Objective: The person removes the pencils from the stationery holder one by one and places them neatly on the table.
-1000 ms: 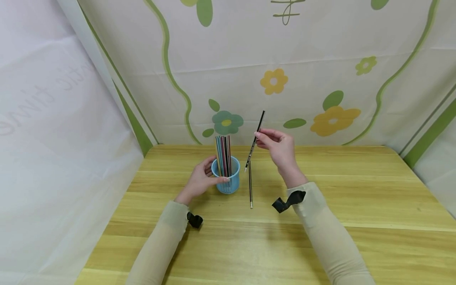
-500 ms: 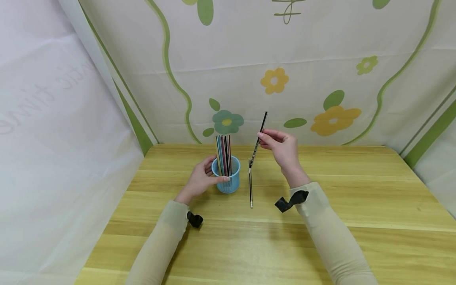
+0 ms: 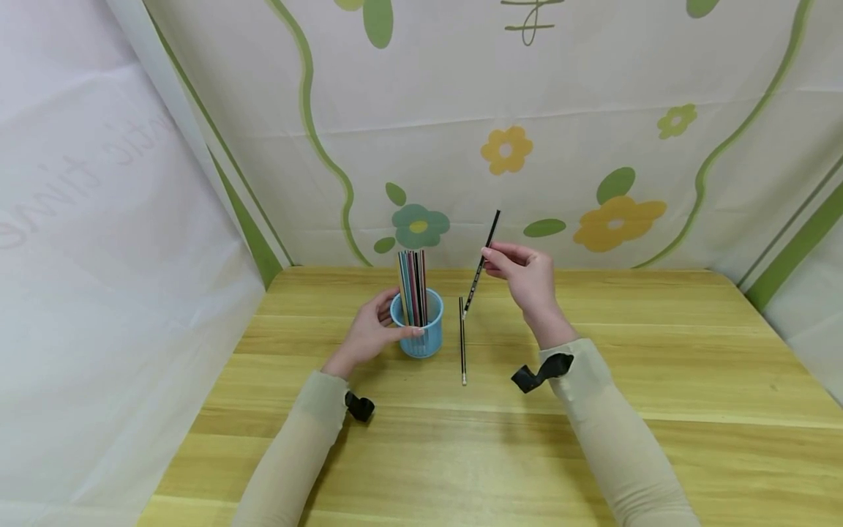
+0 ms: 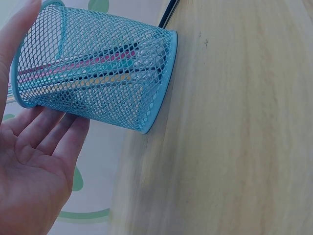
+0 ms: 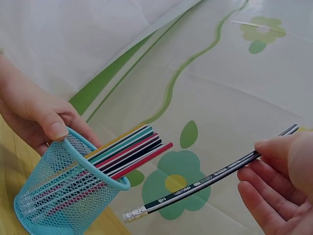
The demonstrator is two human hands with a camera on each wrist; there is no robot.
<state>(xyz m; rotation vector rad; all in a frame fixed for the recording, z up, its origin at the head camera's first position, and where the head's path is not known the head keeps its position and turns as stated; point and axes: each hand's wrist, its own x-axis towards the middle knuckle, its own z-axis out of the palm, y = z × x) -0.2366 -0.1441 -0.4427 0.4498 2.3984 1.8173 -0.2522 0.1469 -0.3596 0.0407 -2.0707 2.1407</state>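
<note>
My left hand (image 3: 369,333) holds a light blue mesh pencil cup (image 3: 431,342), its thumb over the rim and its fingers around the far side. Several pencils (image 5: 128,152) in yellow, teal, pink, red and black lean inside, eraser ends down in the cup. To the right, my right hand (image 3: 525,278) pinches a black-and-silver striped pencil (image 5: 190,187) between thumb and fingers. That pencil slants, its white eraser end low and its other end up. A second black striped pencil (image 3: 463,344) lies on the table between the cup and my right hand, eraser end toward me.
The wooden table (image 3: 421,468) runs back to a white cloth backdrop (image 3: 408,161) printed with flowers and leaves. Another white cloth wall (image 3: 99,293) stands at the left. Black straps (image 3: 543,371) hang from both sleeve cuffs.
My right hand has moved a little to the right and slightly lower with its pencil, the eraser end passing over the lying pencil's far end. My left hand and the cup stay in place.
</note>
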